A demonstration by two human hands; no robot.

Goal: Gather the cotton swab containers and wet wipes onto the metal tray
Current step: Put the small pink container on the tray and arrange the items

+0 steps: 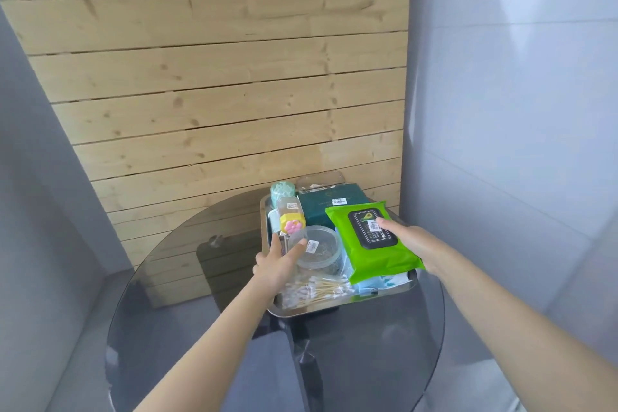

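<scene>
metal tray (302,310) at lower centre of frame, crowded. right hand (406,237) rests on green wet wipes pack (368,237), fingers straight. left hand (279,261) loosely open, fingertips against clear round container (317,246). loose cotton swabs (317,289) along tray's near edge.

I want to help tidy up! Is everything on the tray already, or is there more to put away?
Nearly finished. The shiny metal tray already holds loose swabs, round clear tub and dark green pack. The right hand presses the bright green wipes pack down; the left hand touches the tub. Nothing seems left on the glass table.
</scene>
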